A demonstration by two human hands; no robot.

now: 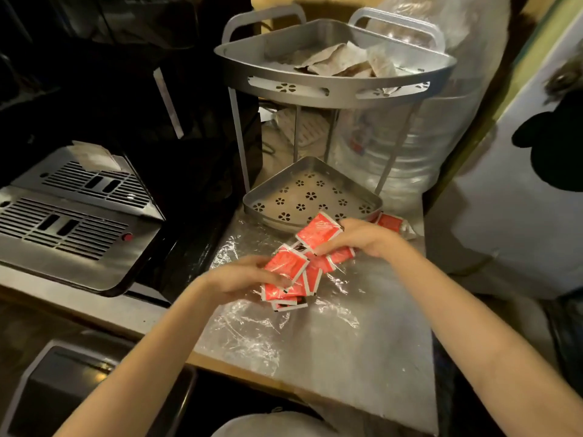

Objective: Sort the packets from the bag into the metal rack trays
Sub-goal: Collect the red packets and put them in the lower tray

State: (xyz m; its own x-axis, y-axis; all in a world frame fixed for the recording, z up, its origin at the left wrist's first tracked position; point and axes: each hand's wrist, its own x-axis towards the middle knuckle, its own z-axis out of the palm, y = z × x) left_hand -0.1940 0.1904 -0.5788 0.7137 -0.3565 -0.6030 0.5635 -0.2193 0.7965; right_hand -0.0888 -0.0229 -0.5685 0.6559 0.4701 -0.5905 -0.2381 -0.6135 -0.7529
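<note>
The red packets (291,272) lie heaped on the clear plastic bag (252,335), which is spread flat on the counter (378,357) in front of the metal rack (334,89). How many packets there are is hard to tell, since both hands cover part of the heap. The left hand (243,277) has its grip curled round packets at the near side; the right hand (359,236) pinches a packet at the far side. More red packets (392,223) lie beyond the right hand, partly hidden. The lower tray (310,197) holds nothing visible on its flower-punched floor. The upper tray (334,64) holds pale packets (344,59), their print unreadable. A coffee machine (72,212) stands left, its top in shadow.
</note>
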